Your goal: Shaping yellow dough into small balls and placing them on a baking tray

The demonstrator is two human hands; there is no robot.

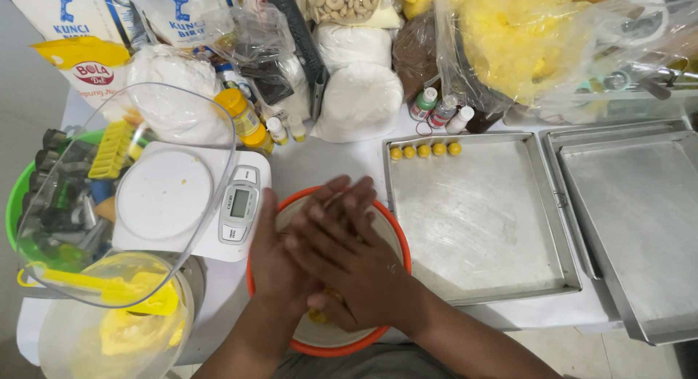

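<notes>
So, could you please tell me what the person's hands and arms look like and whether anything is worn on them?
Both arms are bare as far as the frame shows: no sleeves, gloves, watch or bracelets can be seen. The left hand and right hand show no rings on the visible fingers. The nails are short and unpainted. A little yellow dough shows at the edge of the palms.

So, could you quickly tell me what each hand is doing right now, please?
Left hand: flat, fingers straight, under the right, over the orange bowl.
Right hand: flat, pressed on the left; anything between them is hidden.

Five dough balls (pixel 424 150) (yellow), two trays (pixel 480 226)
</notes>
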